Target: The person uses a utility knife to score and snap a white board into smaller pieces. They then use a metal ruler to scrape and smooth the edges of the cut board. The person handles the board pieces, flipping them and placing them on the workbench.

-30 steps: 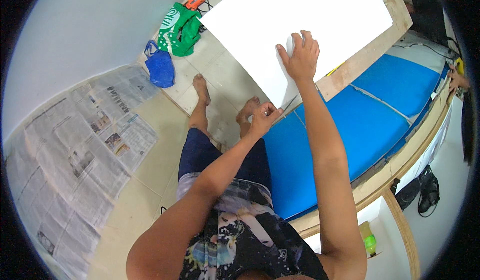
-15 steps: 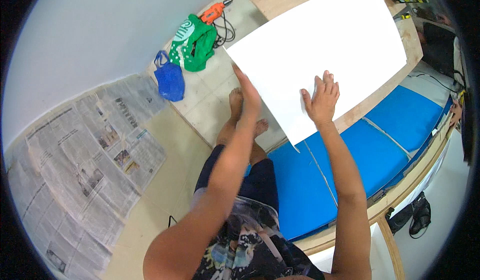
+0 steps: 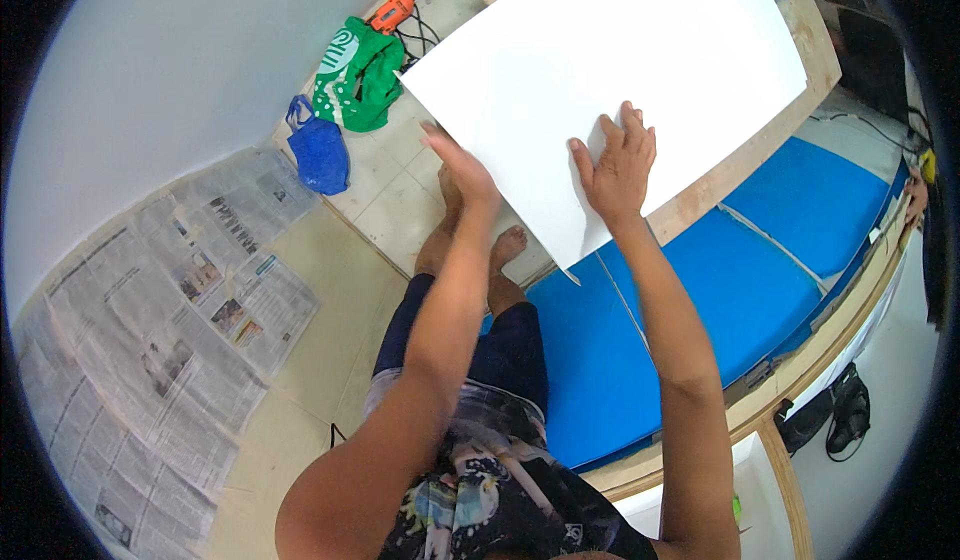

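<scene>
A large white sheet with a smooth, glossy face lies over a wooden board. My right hand rests flat on the sheet near its lower edge, fingers spread. At the sheet's left edge is my left hand, held side-on with its fingers stretched out and slightly blurred. It seems to touch that edge, though the contact is hard to make out. Neither hand grips anything. A thin sliver sticks out at the sheet's lower corner.
Blue panels lie to the right, bordered by a curved wooden edge. An orange drill, a green bag and a blue bag are on the floor at upper left. Newspapers cover the left floor; black sandals lie far right.
The whole view has shifted a little. My left hand has turned, its fingers now leaning more to the left along the sheet's edge. My right hand stays flat on the sheet.
</scene>
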Available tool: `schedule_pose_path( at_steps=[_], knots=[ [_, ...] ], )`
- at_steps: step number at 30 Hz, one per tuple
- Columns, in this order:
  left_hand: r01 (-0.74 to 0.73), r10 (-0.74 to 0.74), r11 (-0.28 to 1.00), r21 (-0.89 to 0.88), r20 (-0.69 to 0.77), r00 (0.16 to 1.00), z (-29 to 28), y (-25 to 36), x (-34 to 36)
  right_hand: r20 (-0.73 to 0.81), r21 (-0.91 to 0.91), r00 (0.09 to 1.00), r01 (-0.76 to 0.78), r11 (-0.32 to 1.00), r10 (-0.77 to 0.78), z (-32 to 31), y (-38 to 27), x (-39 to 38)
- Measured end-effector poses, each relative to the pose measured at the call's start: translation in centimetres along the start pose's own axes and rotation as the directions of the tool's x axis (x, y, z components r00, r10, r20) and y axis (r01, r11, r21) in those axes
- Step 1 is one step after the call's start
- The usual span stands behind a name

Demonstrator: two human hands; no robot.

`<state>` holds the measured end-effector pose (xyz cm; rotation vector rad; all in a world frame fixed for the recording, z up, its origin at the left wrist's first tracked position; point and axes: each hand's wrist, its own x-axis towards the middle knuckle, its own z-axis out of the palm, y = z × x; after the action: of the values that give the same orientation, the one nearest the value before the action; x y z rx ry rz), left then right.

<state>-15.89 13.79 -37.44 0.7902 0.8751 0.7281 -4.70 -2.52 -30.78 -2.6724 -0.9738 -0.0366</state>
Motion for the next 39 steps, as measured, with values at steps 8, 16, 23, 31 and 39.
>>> schedule_pose_path(
  at_steps=[8,16,23,31,39],
  knots=[
    [0.219,-0.102,0.897,0.384,-0.302,0.948,2.0,-8.3,-20.7,-0.047,-0.02,0.996,-0.075,0.997,0.074,0.2,-0.8,0.4],
    [0.201,-0.192,0.973,-0.115,0.079,0.978,3.2,1.6,-6.2,0.033,-0.069,0.999,-0.03,0.997,0.032,-0.1,0.2,-0.4],
    [0.213,-0.214,0.977,-0.015,-0.08,0.974,0.6,8.1,15.6,0.052,-0.044,0.999,0.017,0.999,-0.015,-0.1,0.2,0.0],
    [0.056,-0.057,0.998,-0.022,-0.053,0.997,2.6,2.8,1.0,0.012,-0.019,0.999,-0.041,0.999,0.041,0.1,-0.2,-0.1],
    [0.567,-0.487,0.821,0.072,-0.43,0.76,1.5,-9.3,-24.2,-0.087,0.003,0.993,-0.075,0.997,0.075,0.1,-0.8,0.1]
  ],
)
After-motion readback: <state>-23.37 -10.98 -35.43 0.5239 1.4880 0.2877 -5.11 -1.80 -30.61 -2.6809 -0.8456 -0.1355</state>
